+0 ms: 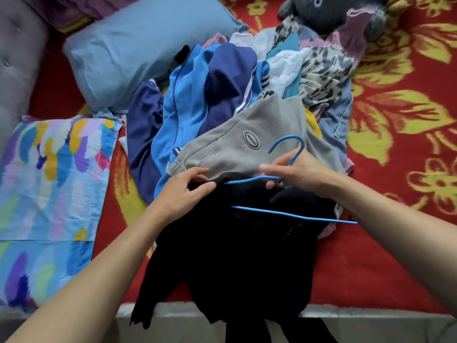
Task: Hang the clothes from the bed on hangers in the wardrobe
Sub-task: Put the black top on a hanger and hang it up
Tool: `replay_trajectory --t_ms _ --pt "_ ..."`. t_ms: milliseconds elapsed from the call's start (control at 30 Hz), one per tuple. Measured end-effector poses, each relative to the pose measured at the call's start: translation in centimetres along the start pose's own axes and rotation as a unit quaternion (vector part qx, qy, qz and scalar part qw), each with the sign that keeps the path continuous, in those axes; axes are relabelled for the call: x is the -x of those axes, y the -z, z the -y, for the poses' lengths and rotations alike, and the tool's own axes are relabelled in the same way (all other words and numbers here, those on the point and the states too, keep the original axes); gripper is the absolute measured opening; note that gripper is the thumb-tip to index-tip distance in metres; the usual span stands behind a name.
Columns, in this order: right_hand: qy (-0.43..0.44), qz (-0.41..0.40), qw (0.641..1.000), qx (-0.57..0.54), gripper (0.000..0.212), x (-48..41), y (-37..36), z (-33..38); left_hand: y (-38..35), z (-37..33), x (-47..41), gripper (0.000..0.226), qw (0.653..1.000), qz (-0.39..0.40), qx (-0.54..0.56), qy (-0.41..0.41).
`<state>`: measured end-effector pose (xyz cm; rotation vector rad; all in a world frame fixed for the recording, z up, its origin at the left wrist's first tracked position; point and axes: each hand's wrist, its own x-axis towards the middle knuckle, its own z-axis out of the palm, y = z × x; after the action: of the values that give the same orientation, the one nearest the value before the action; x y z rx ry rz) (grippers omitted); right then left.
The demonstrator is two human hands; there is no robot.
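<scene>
A black garment (222, 256) lies spread over the bed's near edge, its lower part hanging off. A blue wire hanger (291, 214) lies on its upper part, one end tucked into the fabric. My left hand (184, 191) pinches the black fabric at the hanger's left end. My right hand (299, 173) grips the hanger just below its hook (288, 142). Behind them lies a pile of clothes: a grey sweatshirt (237, 142) with an oval patch, a blue and navy sports jacket (197, 102), and white and patterned pieces (319, 70).
A light blue pillow (138, 48) and a multicoloured pillow (49, 181) lie on the left. A grey plush toy (331, 13) sits at the back right. The red and yellow flowered blanket (400, 134) covers the bed. A grey padded headboard (17, 58) is at far left.
</scene>
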<state>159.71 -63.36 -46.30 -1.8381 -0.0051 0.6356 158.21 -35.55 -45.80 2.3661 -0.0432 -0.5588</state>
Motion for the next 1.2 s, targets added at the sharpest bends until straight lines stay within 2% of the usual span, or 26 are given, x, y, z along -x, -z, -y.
replay_trajectory --t_ms 67,100,233,367,500,633,700,800,867,967,1067,1133,1200 --pt "-0.018 -0.086 0.995 -0.055 0.048 -0.5 0.5 -0.8 1.0 3.3 0.6 0.051 0.991 0.016 -0.127 0.024" --pt "-0.021 -0.125 0.99 -0.067 0.052 -0.8 0.7 -1.1 1.0 4.5 1.0 0.052 0.988 0.02 -0.153 0.021" --pt "-0.031 -0.224 0.974 -0.015 0.064 -2.3 0.0 -2.0 -0.9 5.7 1.8 0.044 0.991 0.009 -0.131 -0.02" --pt "-0.039 -0.181 0.982 -0.027 0.066 -3.2 -4.5 -1.7 -2.7 3.0 1.3 0.035 0.99 -0.03 -0.087 -0.107" --pt "-0.03 -0.107 0.991 -0.071 0.058 -2.4 -9.2 -1.0 -4.5 0.0 0.5 0.031 0.994 -0.037 -0.011 -0.106" --pt "-0.085 -0.171 0.967 -0.168 0.059 -1.6 -7.5 -2.1 -1.3 3.2 0.8 0.033 0.993 -0.104 0.001 -0.051" --pt "-0.097 -0.213 0.954 -0.189 0.062 -1.5 -6.2 -2.7 0.4 5.7 1.9 0.037 0.994 -0.095 -0.017 -0.044" --pt "-0.101 -0.241 0.945 -0.198 0.064 -1.5 -5.3 -3.5 1.3 9.3 3.5 0.053 0.98 -0.084 -0.163 -0.083" --pt "-0.099 -0.243 0.945 -0.197 0.066 -1.9 -5.3 -4.0 0.9 10.5 3.7 0.055 0.97 -0.084 -0.205 -0.101" --pt "-0.073 -0.252 0.952 -0.16 0.069 -2.5 -5.8 -4.5 -0.1 9.7 2.8 0.045 0.981 -0.091 -0.127 -0.113" --pt "-0.039 -0.298 0.948 -0.107 0.069 -2.7 -5.1 -4.6 -0.2 8.2 2.3 0.041 0.98 -0.099 -0.098 -0.143" --pt "-0.011 -0.32 0.945 -0.069 0.07 -3.0 -5.0 -4.1 -0.2 7.0 2.3 0.044 0.984 -0.07 -0.085 -0.143" --pt "0.028 -0.296 0.954 -0.033 0.069 -3.2 -6.2 -3.2 -0.9 5.4 2.2 0.041 0.988 -0.017 -0.066 -0.139"
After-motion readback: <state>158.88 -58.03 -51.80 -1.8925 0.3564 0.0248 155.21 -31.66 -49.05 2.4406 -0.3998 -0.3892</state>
